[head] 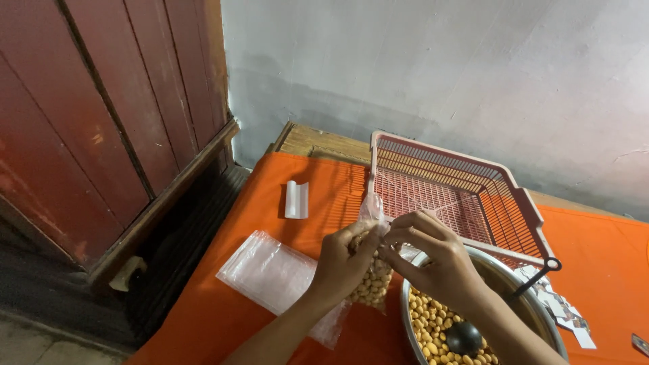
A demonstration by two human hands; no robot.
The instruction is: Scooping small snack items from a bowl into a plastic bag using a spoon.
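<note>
Both hands, left hand [341, 260] and right hand [436, 260], grip one small nut-filled bag [373, 282] at its top. On the counter [270, 203]: one pink basket [466, 196], one metal bowl [534, 307] of nuts with one ladle [466, 336], one stack of empty bags [270, 274].

Brightness: dim, warm indoor light, strongest on the orange desk [297, 223].
Shadows: soft, deep along the dark gap at lower left.
Glare: faint sheen on the clear bags [270, 274].
Sharpness: centre fairly crisp; the hands slightly soft.
Edges: mild wide-angle bending.

Empty pink basket [520, 196], white folded piece [296, 199], paper slips [564, 307] on orange cloth [602, 263].
</note>
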